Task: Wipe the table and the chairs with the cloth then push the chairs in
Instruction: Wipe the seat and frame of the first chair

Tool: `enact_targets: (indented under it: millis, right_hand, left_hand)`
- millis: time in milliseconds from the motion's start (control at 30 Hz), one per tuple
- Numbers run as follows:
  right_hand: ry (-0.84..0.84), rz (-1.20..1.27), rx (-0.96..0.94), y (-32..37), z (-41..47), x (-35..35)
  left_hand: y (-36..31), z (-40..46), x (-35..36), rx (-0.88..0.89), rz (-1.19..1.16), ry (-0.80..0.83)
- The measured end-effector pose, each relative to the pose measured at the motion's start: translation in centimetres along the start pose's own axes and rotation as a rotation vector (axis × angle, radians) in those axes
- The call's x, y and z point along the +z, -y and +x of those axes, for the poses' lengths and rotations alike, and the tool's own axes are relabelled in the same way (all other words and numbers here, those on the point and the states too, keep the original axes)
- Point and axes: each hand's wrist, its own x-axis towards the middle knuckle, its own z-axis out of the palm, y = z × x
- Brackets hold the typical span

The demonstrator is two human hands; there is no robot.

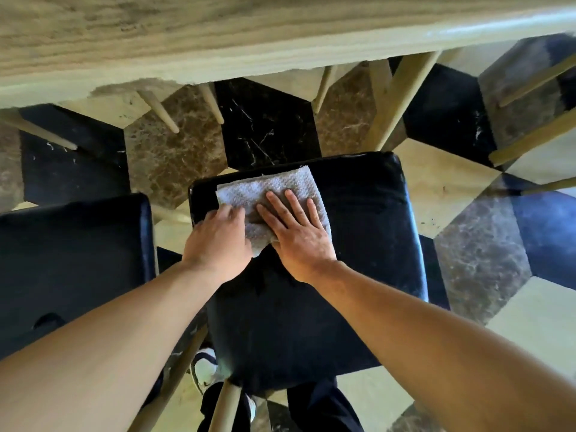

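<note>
A grey folded cloth [274,191] lies on the far left part of a black padded chair seat [358,229] right below me. My right hand [296,232] rests flat on the cloth with fingers spread. My left hand [218,235] pinches the cloth's near left edge by the seat's left rim. The light wooden table [187,42] runs across the top of the view, and the chair stands pulled out from it.
A second black chair seat [71,260] stands close on the left. Pale wooden table and chair legs [396,101] reach down under the table and at the right. The floor has black, brown and cream marble tiles. My shoe [205,366] shows beneath the seat.
</note>
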Motion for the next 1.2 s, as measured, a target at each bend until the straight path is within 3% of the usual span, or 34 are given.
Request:
enact_targets:
  millis: [200,533,900,1200]
  right_hand:
    - [-0.043,0.003,0.093,-7.4,-3.2,-1.1]
    - [-0.081,0.088,0.331,-16.1,-8.0,-2.4]
    - [-0.113,0.282,0.627,-14.0,-12.3,-0.7]
    - [-0.125,0.28,0.842,-9.4,-11.2,0.3]
  left_hand:
    - [-6.7,2.2,0.1,0.125,0.031,0.008]
    - [-13.6,4.1,0.4,0.173,0.078,0.053]
    - [-12.9,1.9,1.0,0.134,0.028,0.11]
    - [-5.3,-0.6,2.4,0.116,0.093,0.086]
